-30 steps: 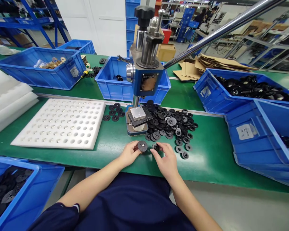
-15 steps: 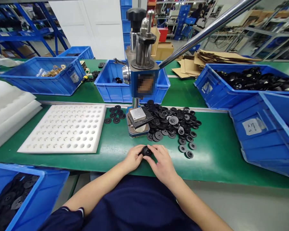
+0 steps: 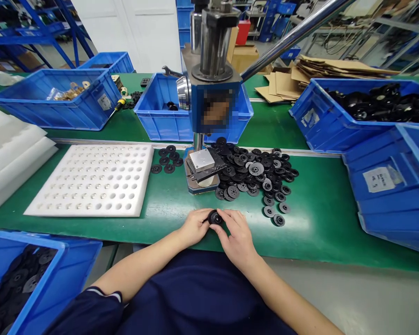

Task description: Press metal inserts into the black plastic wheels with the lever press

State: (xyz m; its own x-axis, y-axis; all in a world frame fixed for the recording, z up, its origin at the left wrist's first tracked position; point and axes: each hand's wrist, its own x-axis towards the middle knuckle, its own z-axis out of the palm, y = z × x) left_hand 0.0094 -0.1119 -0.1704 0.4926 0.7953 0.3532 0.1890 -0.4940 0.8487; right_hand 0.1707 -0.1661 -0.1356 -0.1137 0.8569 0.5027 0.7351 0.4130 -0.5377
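Note:
Close to the front edge of the green bench, my left hand point(image 3: 195, 227) and my right hand point(image 3: 236, 236) both grip one round black plastic part point(image 3: 215, 217). It has a raised hub with a small hole, and my fingers cover part of its rim. My right thumb and index finger pinch its right side; my left fingers close on its left. Beyond it stands a lever press with a metal block point(image 3: 201, 159) on its base point(image 3: 202, 188). Many similar black discs point(image 3: 255, 168) are heaped to the right of the base, and several more discs point(image 3: 169, 168) lie to its left.
A white foam tray point(image 3: 145, 186) with rows of holes, many holding small shiny pieces, lies at left. Blue bins point(image 3: 192, 132) line the back; another bin point(image 3: 384, 209) stands at right and a bin of black discs point(image 3: 61, 260) at lower left. The press lever point(image 3: 293, 39) reaches up right.
My view has tilted down and shifted slightly, so the bench contents appear moved. Both hands keep their grip on the black part, which looks slightly turned.

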